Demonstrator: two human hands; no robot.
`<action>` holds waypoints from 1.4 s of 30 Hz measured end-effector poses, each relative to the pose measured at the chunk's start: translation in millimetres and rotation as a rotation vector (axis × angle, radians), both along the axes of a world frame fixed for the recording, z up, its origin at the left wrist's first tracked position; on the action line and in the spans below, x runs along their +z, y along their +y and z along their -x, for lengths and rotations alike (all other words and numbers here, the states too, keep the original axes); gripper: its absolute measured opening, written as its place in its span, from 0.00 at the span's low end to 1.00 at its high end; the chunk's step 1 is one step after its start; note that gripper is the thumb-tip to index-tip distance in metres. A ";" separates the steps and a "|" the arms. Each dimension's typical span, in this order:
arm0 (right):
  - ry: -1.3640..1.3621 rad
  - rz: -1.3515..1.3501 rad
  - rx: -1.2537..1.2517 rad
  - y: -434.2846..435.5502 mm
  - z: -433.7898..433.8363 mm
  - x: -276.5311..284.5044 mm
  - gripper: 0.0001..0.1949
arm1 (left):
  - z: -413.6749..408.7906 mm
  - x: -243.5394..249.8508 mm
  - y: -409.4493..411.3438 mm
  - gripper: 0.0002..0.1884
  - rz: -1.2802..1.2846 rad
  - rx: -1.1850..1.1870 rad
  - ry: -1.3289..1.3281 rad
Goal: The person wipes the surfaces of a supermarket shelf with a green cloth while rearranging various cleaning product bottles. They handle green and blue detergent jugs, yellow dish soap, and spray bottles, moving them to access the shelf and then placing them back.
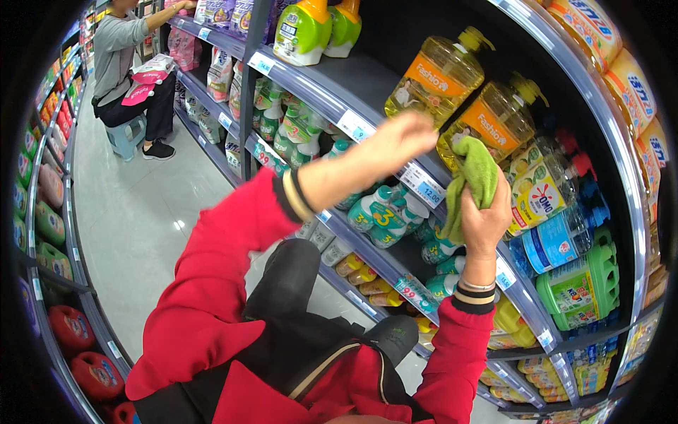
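Note:
My right hand (pixel 484 214) grips a green cloth (pixel 474 172) at the front edge of a shelf, the cloth hanging over the price rail. My left hand (pixel 400 139), blurred, reaches over the same shelf edge, close to a pump bottle of yellow liquid (pixel 434 79); its fingers are partly indistinct, and whether it touches the bottle cannot be told. A second yellow pump bottle (pixel 487 124) with an orange label stands directly behind the cloth. Beside it are a clear bottle with a yellow label (pixel 537 185), a blue-labelled bottle (pixel 551 244) and green jugs (pixel 577 286).
Green spray bottles (pixel 302 32) stand further left on this shelf. White and teal bottles (pixel 371 212) fill the shelf below. A dark upright (pixel 254 69) divides the shelving. Across the aisle are red jugs (pixel 98 373). Another person (pixel 119 58) sits on a stool (pixel 127 138) at upper left.

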State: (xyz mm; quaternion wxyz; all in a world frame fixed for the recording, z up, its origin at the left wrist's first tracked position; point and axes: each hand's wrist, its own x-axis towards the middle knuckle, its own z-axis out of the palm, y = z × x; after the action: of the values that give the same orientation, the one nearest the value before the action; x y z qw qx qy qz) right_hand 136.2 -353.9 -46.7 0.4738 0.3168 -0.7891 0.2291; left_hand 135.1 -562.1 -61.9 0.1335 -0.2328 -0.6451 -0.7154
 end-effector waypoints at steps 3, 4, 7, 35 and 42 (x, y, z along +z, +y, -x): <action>-0.043 -0.182 0.183 -56.8 -24.7 -1.6 0.31 | -40.8 -47.8 -2.5 0.28 -0.510 -0.560 -0.366; -0.184 -0.297 0.227 -70.9 -34.7 -7.3 0.36 | -39.2 -58.4 0.1 0.25 -0.621 -0.507 -0.411; -0.334 -0.296 0.357 -81.3 -39.1 -17.8 0.40 | -40.6 -47.1 -22.4 0.19 -0.670 -0.304 -0.340; -0.169 -0.468 -0.169 6.2 20.9 -14.9 0.23 | 363.1 41.9 -94.3 0.27 1.709 0.135 0.018; -0.217 -0.465 -0.153 6.8 19.3 -9.4 0.26 | 397.8 42.6 -117.4 0.28 1.639 0.565 -0.342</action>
State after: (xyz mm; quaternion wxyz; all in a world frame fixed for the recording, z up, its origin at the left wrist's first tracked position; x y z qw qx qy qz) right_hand 116.8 -347.1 -56.1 0.3169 0.3301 -0.8884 0.0379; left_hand -262.7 -679.5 -19.3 -0.0017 0.0231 -0.9997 0.0070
